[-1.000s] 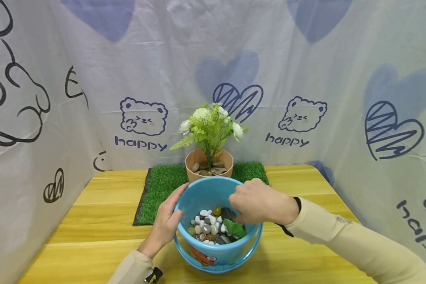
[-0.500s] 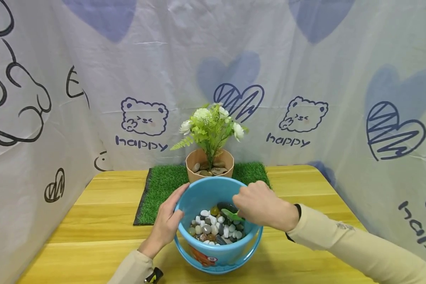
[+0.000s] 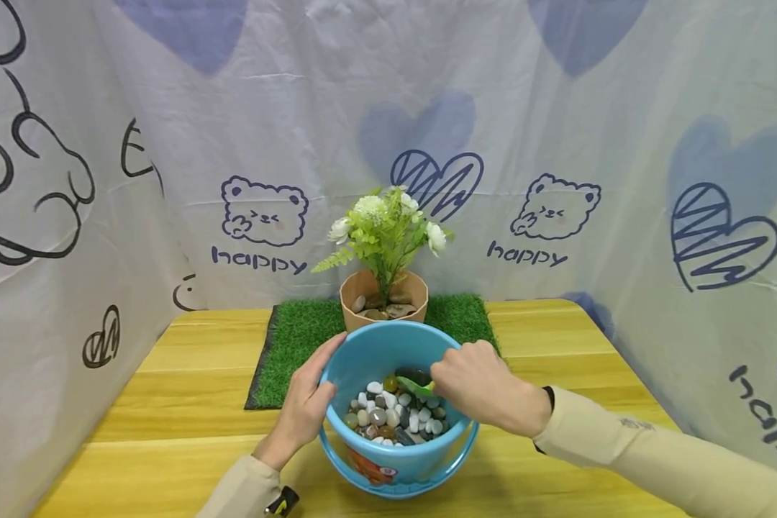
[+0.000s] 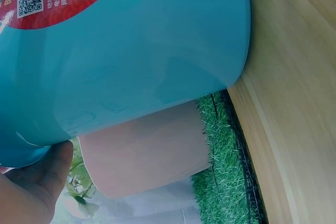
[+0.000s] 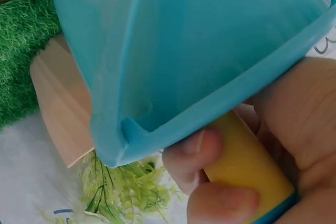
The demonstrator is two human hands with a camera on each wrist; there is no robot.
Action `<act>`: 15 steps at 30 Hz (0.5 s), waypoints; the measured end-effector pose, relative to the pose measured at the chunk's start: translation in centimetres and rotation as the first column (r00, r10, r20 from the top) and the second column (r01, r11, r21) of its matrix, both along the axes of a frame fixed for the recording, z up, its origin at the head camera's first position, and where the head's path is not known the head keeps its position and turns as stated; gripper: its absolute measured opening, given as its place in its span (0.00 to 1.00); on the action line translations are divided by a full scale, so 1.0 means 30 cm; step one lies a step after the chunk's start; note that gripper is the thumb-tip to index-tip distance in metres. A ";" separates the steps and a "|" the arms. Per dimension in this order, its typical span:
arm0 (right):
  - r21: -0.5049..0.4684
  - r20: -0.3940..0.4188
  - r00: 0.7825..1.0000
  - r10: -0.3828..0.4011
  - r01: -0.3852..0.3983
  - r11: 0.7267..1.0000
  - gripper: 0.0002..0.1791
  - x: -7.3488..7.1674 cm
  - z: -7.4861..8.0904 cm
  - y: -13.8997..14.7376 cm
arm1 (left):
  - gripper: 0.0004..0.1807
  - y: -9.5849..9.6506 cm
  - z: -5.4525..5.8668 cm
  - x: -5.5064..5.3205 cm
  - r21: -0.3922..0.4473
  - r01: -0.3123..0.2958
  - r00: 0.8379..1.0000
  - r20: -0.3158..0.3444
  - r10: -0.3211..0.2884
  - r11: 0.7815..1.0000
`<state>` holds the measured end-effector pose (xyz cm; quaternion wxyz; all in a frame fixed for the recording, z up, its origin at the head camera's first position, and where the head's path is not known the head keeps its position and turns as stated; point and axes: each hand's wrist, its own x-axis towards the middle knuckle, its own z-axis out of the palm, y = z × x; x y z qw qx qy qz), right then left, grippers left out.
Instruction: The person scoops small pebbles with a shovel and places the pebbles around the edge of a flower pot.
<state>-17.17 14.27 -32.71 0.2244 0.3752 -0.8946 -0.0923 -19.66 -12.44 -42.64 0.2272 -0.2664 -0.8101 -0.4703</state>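
Note:
A light blue bucket [image 3: 388, 345] stands on the table, with white, grey, brown and dark pebbles [image 3: 388, 414] inside. My left hand [image 3: 303, 403] holds its left rim, fingers along the outside and the thumb at the edge; the left wrist view shows fingers [image 4: 50, 174] under the lip. Over the right rim, my right hand [image 3: 475, 381] grips a small toy shovel. Its green blade [image 3: 416, 388] reaches into the bucket near a large dark stone [image 3: 413, 375]. In the right wrist view, fingers curl round the shovel's yellow handle [image 5: 247, 161]. The blade's tip is partly hidden.
Behind the bucket, a peach flowerpot [image 3: 414, 295] with white flowers and stones sits on a green grass mat [image 3: 298, 338]. The bucket's handle [image 3: 398, 493] hangs down in front. Wooden tabletop [image 3: 188, 374] extends on both sides. Printed white cloth [image 3: 337, 72] hangs around the table.
My right hand has shifted slightly right. The shovel blade has tipped and moved back from the right-hand pebbles, uncovering them. My left hand stays on the bucket rim.

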 end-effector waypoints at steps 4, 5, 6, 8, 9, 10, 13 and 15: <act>0.002 -0.038 0.999 -0.012 0.012 1.000 0.32 0.002 -0.008 0.005 | 0.39 0.001 0.003 -0.001 0.001 0.001 1.000 -0.004 -0.001 1.000; 0.001 -0.041 0.999 -0.013 0.013 1.000 0.32 0.002 -0.010 0.005 | 0.39 0.001 0.003 -0.001 0.003 0.002 1.000 -0.004 -0.002 1.000; -0.001 -0.042 0.999 -0.014 0.014 1.000 0.32 0.001 -0.012 0.006 | 0.39 0.001 0.003 -0.001 0.003 0.002 1.000 -0.005 -0.002 1.000; 0.002 -0.044 0.999 -0.009 0.009 1.000 0.31 -0.002 -0.016 0.009 | 0.39 0.001 0.002 0.000 0.002 0.005 1.000 -0.006 -0.005 1.000; 0.004 -0.047 0.999 -0.005 0.005 1.000 0.31 -0.005 -0.019 0.012 | 0.39 0.001 0.002 0.000 -0.001 0.007 1.000 -0.007 -0.007 1.000; 0.009 -0.054 0.999 0.001 -0.001 1.000 0.30 -0.007 -0.020 0.016 | 0.38 0.001 0.002 0.000 -0.003 0.009 1.000 -0.008 -0.009 1.000; 0.017 -0.093 0.995 0.031 -0.029 0.999 0.26 -0.021 -0.025 0.032 | 0.38 0.000 0.003 0.000 -0.007 0.012 1.000 -0.012 -0.012 1.000; 0.012 -0.111 0.993 0.050 -0.049 0.999 0.21 -0.036 -0.029 0.044 | 0.38 -0.001 0.005 0.000 -0.005 0.009 1.000 -0.014 -0.009 1.000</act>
